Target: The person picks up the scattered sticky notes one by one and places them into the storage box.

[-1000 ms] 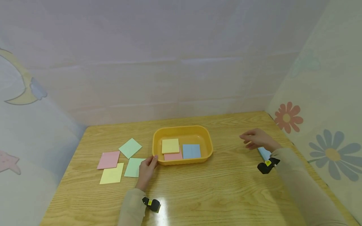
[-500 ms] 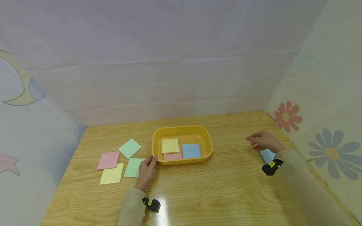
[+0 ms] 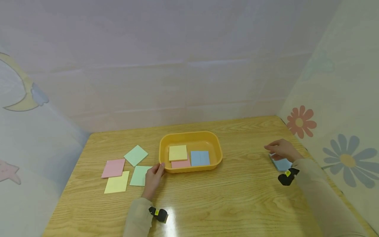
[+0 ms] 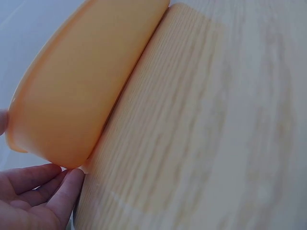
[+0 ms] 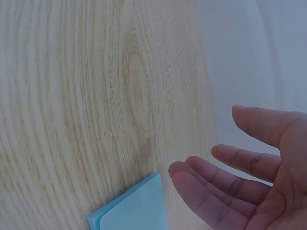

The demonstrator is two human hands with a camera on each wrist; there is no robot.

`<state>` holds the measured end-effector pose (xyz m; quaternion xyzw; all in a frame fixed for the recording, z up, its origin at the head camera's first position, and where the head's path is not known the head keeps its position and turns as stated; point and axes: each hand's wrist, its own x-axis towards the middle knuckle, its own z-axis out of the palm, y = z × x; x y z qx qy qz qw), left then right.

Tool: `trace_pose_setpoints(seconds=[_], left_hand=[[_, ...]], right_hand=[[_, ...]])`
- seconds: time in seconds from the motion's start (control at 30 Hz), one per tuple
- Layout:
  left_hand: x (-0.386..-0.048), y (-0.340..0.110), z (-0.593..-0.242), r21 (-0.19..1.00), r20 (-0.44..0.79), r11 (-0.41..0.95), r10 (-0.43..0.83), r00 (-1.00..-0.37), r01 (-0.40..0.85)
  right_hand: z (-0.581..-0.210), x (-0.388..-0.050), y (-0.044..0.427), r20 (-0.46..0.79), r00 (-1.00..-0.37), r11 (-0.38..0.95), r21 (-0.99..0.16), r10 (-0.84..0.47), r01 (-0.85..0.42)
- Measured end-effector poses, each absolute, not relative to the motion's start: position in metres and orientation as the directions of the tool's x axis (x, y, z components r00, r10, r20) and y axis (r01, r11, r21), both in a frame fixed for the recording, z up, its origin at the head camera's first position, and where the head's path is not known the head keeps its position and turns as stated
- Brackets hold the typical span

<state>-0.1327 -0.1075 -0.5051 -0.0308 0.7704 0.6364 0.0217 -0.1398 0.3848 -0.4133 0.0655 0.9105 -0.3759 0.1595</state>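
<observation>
A yellow plastic tray [image 3: 201, 169] stands mid-table, holding a yellow sticky note pad [image 3: 178, 152] partly over a pink one [image 3: 181, 164], with blue sticky notes [image 3: 200, 158] beside them. My left hand [image 3: 153, 181] grips its front left corner, thumb at the rim and fingers low against the outer wall, as the left wrist view shows. Over at the right, my right hand [image 3: 283, 150] hovers with fingers spread and slightly bent, holding nothing. Just below it lies a light blue sticky note pad [image 3: 282, 165], partly hidden by the hand; in the right wrist view the pad [image 5: 136, 208] is apart from the fingers.
Left of the tray, a pink pad [image 3: 113, 168] overlaps a yellow one [image 3: 116, 183]. Two green pads lie near them, one diamond-wise [image 3: 136, 155], the other [image 3: 139, 175] partly behind my left hand. Fabric walls border the wooden table [image 3: 219, 204] at the back and sides.
My right hand has moved right and slightly toward me, now over the blue pad, more of which shows. The left hand and the tray have stayed in place.
</observation>
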Motion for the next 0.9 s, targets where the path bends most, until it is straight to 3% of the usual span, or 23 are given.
trace_pose_setpoints(seconds=[0.53,0.77,0.9], left_hand=[[-0.132,-0.108,-0.504,0.983,-0.076,0.166,-0.007,-0.997,-0.077],[-0.13,-0.109,-0.501,0.987,0.008,0.158,0.002,-1.0,0.009],[-0.131,-0.11,-0.502,0.987,-0.035,0.158,0.002,-0.999,-0.035]], right_hand=[[-0.427,-0.133,0.404,-0.311,-0.946,0.727,-0.629,0.087,0.274],[-0.431,-0.131,0.413,-0.322,-0.938,0.72,-0.62,0.128,0.311],[-0.434,-0.13,0.418,-0.318,-0.937,0.719,-0.616,0.144,0.32]])
